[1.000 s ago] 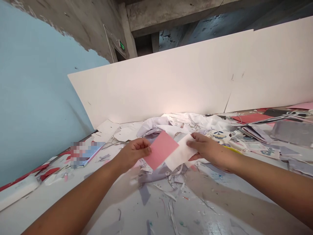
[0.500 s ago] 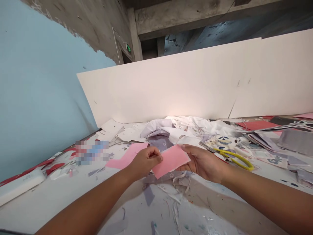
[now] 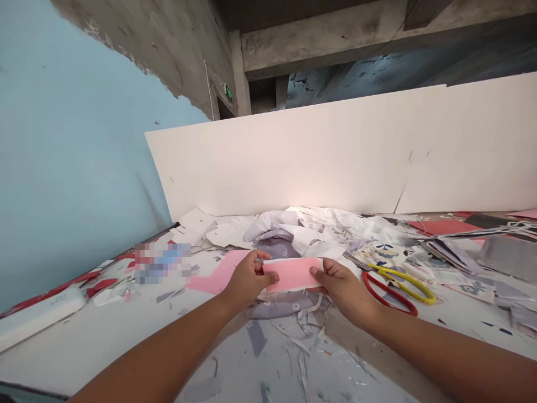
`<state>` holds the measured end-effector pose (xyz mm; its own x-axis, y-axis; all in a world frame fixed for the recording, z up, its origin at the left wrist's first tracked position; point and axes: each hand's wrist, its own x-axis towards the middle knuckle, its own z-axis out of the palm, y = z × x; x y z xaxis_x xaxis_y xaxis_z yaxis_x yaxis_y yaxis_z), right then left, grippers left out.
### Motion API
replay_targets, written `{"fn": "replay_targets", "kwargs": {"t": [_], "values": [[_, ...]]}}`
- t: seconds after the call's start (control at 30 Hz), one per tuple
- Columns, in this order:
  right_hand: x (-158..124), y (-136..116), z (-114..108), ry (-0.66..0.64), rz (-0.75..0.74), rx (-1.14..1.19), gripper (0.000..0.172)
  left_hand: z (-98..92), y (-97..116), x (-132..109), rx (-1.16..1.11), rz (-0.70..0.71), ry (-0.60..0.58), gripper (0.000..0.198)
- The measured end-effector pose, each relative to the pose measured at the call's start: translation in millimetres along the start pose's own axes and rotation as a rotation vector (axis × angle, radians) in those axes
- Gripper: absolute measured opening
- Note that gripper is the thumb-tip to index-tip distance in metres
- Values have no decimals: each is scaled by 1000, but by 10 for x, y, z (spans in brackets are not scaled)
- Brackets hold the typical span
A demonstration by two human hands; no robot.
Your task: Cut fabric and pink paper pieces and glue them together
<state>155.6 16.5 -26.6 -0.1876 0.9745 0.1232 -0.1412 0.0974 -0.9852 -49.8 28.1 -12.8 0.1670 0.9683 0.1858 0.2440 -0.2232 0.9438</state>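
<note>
A pink paper strip [image 3: 292, 274] with a white edge along its lower side is held level between my two hands. My left hand [image 3: 249, 278] pinches its left end, and my right hand [image 3: 342, 288] pinches its right end. Beneath the hands lies grey floral cloth [image 3: 277, 307]. A loose pink paper piece [image 3: 218, 272] lies just left of my left hand. Close to my right hand are yellow-handled scissors [image 3: 403, 284] and a red plastic loop [image 3: 388, 295], possibly another scissor handle.
Paper scraps litter the white tabletop [image 3: 104, 347]. White cloth [image 3: 331, 224] is heaped at the back against a tall white board [image 3: 335, 151]. A pixelated object [image 3: 163, 263] lies at left, near a blue wall [image 3: 71, 168]. Red sheets [image 3: 440, 226] lie at back right.
The pink paper now looks narrower and sits level, with both hands gripping its ends. My right hand has turned inward, and the red loop has come into view as the view shifted.
</note>
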Motion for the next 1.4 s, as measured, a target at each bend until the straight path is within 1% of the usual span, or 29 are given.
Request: {"fn": "replay_targets", "kwargs": {"t": [0.13,0.23,0.5,0.63,0.77,0.83,0.93,1.0,1.03,1.1,1.17,1.27,1.4], "values": [[-48,77,32,-7,-15,47,30,11,-72,38,-29,14,6,35],[-56,123,43,32,-17,55,29,23,-98,46,-44,8,15,33],[-25,167,25,96,-29,84,26,27,-101,27,-64,28,5,29],[-4,211,3,134,-40,97,25,28,-117,34,-73,29,-4,32],[11,231,-9,127,-44,160,24,27,-112,45,-82,45,9,33],[10,222,-9,122,-27,190,26,26,-99,45,-68,55,31,31],[1,203,-8,134,1,247,36,29,-83,43,-42,67,67,29],[-7,196,-7,127,2,277,41,32,-83,44,-40,70,67,30],[-10,196,-7,113,0,284,41,32,-86,46,-42,70,63,30],[-12,202,-8,81,-7,285,34,31,-96,55,-54,76,54,31],[-9,212,-8,77,-9,276,28,30,-107,65,-63,83,46,31],[-3,218,-7,127,-19,268,24,30,-110,72,-65,80,41,31],[-8,203,5,168,-19,259,24,33,-87,57,-67,67,52,29]]}}
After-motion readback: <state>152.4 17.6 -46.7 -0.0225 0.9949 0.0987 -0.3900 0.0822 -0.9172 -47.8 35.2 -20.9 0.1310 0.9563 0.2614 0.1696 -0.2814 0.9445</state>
